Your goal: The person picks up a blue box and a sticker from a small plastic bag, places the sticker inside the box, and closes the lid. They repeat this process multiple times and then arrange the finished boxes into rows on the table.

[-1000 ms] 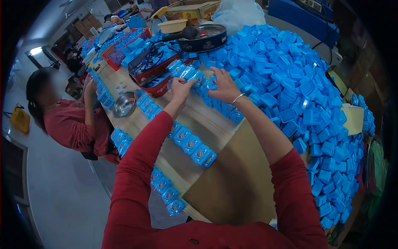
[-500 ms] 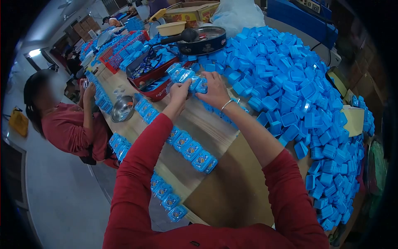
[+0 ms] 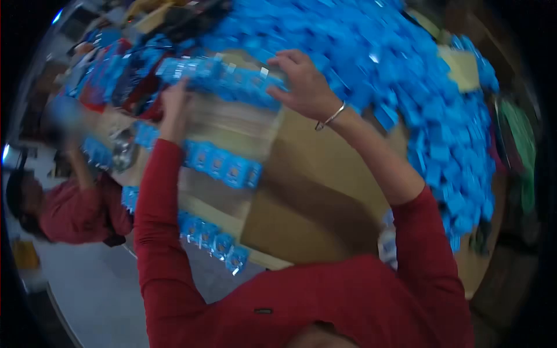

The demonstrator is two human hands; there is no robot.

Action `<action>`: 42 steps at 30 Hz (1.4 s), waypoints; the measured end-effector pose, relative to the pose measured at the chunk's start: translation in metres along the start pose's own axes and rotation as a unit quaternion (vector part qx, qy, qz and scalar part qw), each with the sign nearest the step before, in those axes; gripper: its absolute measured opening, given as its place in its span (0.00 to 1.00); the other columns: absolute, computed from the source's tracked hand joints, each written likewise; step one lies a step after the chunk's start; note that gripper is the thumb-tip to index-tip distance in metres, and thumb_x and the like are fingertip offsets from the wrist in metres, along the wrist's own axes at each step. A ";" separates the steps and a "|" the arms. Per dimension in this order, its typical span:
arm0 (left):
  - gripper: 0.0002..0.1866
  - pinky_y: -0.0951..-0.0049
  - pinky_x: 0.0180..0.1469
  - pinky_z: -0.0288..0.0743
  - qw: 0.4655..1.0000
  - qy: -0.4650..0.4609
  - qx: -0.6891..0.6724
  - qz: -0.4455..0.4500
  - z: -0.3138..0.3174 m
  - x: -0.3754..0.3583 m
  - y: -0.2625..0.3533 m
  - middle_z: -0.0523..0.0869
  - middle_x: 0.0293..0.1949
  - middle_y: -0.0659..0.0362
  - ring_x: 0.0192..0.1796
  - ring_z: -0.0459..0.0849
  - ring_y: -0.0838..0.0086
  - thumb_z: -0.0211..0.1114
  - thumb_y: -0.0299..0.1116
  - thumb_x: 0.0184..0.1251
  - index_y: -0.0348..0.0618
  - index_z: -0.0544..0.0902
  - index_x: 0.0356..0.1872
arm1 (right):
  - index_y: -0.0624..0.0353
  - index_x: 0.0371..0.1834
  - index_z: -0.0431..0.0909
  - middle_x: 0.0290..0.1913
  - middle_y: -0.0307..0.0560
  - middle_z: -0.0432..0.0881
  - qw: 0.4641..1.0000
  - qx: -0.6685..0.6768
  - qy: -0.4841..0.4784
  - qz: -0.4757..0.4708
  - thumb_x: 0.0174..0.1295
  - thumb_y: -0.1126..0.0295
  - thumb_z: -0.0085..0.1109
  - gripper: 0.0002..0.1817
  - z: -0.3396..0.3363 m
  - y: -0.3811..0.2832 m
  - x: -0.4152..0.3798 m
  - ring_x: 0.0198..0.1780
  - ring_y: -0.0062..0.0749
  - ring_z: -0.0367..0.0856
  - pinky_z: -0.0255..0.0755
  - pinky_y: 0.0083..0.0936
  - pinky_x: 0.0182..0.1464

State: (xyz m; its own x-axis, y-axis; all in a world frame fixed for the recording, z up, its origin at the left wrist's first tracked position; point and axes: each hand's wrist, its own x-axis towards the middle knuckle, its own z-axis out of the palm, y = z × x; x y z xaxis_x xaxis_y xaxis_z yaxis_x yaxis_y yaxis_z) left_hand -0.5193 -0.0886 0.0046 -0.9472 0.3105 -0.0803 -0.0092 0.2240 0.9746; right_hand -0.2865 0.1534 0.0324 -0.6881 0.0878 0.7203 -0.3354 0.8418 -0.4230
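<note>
My left hand (image 3: 176, 98) is at the left end of the upper row of blue packs (image 3: 232, 81), touching it; blur hides its fingers and whether they grip. Near the right end of that row, my right hand (image 3: 301, 84) has its fingers apart with nothing in them, and a bracelet (image 3: 332, 116) circles its wrist. A second row of blue printed packs (image 3: 217, 163) lies nearer to me, right of my left forearm. Along the front table edge stands another row of packs (image 3: 210, 236).
A large heap of blue containers (image 3: 371, 58) covers the back and right. Brown board (image 3: 313, 191) lies before me. At left stand a metal bowl (image 3: 123, 148) and a person in red (image 3: 75, 209). A clear bottle-like object (image 3: 387, 243) is beside my right sleeve.
The view has shifted and blurred. My hands have moved apart; the packs that were between them are no longer between my fingers. My right hand has opened.
</note>
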 end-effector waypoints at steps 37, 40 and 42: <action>0.11 0.77 0.34 0.73 0.878 -0.270 0.353 0.181 0.284 -0.362 -0.021 0.81 0.26 0.66 0.30 0.79 0.78 0.70 0.34 0.54 0.38 0.81 0.34 | 0.64 0.29 0.78 0.25 0.43 0.81 0.926 -0.247 0.029 0.284 0.56 0.70 0.61 0.07 -0.222 -0.068 -0.333 0.25 0.21 0.77 0.69 0.21 0.28; 0.14 0.76 0.41 0.73 0.898 -0.169 0.231 0.334 0.287 -0.379 0.005 0.81 0.30 0.65 0.36 0.80 0.76 0.70 0.36 0.54 0.39 0.80 0.38 | 0.64 0.32 0.79 0.28 0.41 0.82 0.901 0.071 0.056 0.425 0.55 0.72 0.62 0.06 -0.226 -0.072 -0.329 0.29 0.17 0.78 0.70 0.18 0.31; 0.14 0.78 0.44 0.72 0.943 -0.280 0.061 0.171 0.294 -0.396 0.016 0.81 0.34 0.65 0.39 0.79 0.78 0.69 0.35 0.56 0.39 0.80 0.41 | 0.64 0.33 0.79 0.29 0.37 0.81 0.839 0.279 0.101 0.457 0.56 0.74 0.63 0.05 -0.226 -0.079 -0.319 0.30 0.15 0.76 0.71 0.15 0.32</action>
State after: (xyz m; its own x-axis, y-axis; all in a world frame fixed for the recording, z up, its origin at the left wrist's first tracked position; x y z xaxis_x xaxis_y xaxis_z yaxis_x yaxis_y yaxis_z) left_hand -0.0498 0.0636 -0.0096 -0.5693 0.8156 0.1038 0.3353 0.1151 0.9351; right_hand 0.1050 0.1792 -0.0398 -0.7174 0.6966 0.0105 -0.0155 -0.0008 -0.9999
